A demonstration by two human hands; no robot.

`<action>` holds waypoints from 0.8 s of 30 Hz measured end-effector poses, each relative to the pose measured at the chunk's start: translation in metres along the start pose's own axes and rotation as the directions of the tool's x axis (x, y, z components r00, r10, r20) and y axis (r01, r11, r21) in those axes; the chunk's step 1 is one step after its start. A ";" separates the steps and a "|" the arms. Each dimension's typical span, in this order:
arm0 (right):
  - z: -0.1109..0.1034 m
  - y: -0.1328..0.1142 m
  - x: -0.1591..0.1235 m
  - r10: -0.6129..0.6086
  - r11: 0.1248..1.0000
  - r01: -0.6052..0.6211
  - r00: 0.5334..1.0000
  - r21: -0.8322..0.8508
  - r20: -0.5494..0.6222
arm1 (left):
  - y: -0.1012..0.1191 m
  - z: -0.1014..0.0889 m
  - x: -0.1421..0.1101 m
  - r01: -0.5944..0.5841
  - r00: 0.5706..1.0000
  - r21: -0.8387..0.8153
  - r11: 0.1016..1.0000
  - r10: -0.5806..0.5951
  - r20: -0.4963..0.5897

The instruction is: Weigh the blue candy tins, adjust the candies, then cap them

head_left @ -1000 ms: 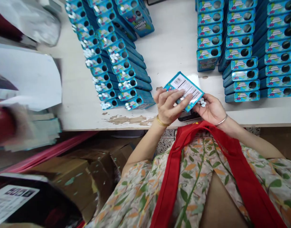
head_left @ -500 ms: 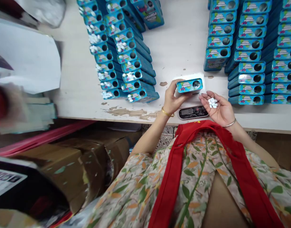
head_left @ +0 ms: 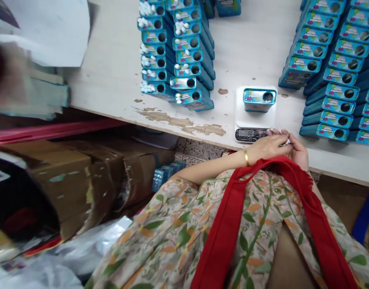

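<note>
My left hand (head_left: 266, 147) and my right hand (head_left: 298, 150) meet at the table's near edge, just in front of the scale. The left fingers are pressed together and reach into the cupped right palm, where a speck of the white candies (head_left: 288, 141) shows. What the left fingers pinch is hidden. A blue candy box (head_left: 259, 100) with a round hole in its top stands alone on the white scale (head_left: 255, 119), apart from both hands.
Rows of blue boxes with white candies on top (head_left: 178, 60) stand left of the scale. Rows of similar boxes without candies (head_left: 331, 72) stand at the right. Cardboard boxes (head_left: 82, 180) and plastic wrap lie under the table at the left.
My left hand let go of the blue box, which now stands on the scale, and moved to my right palm. The right hand drew back to the table edge. The view shifted left.
</note>
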State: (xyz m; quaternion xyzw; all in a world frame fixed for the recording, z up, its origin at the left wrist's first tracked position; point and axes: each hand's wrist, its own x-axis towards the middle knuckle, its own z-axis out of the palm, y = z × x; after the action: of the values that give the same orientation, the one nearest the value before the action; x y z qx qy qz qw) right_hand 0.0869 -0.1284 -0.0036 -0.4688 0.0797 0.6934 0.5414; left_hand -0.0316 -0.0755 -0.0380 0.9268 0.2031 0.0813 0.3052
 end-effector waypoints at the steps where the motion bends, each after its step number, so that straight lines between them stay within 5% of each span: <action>1: -0.004 0.001 -0.001 0.006 1.000 -0.006 1.000 -0.010 -0.023 | 0.002 0.003 0.004 0.031 0.999 -0.033 0.999 -0.030 0.032; 5: -0.010 0.007 -0.006 0.042 0.998 -0.046 0.994 -0.039 -0.103 | 0.010 0.001 0.007 0.124 0.985 -0.071 0.990 -0.114 0.132; 9: -0.011 0.010 -0.009 0.075 0.995 -0.081 0.991 -0.054 -0.113 | 0.014 -0.008 -0.001 0.075 0.990 0.005 0.997 -0.075 0.120; 14: -0.013 0.011 -0.009 0.099 0.995 -0.099 0.995 0.009 -0.029 | 0.008 -0.016 -0.011 -0.072 0.996 -0.047 0.996 0.070 -0.050; 18: -0.009 0.013 -0.004 0.038 0.993 -0.042 0.998 0.109 0.041 | -0.001 -0.052 -0.013 -0.152 0.937 -0.139 0.979 0.099 -0.334; 21: -0.005 0.016 -0.001 -0.011 0.992 0.000 0.996 0.124 0.085 | -0.014 -0.090 -0.007 -0.045 0.880 -0.087 0.995 -0.002 -0.474; 24: -0.003 0.016 0.001 -0.010 0.992 -0.004 0.994 0.128 0.106 | -0.033 -0.115 0.003 0.073 0.868 -0.007 0.997 -0.067 -0.493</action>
State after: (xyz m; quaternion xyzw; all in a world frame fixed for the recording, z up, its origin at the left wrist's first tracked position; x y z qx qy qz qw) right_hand 0.0752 -0.1360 -0.0119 -0.3955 0.0942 0.7101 0.5749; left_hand -0.0715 0.0112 0.0345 0.8693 0.3082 0.3024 0.2406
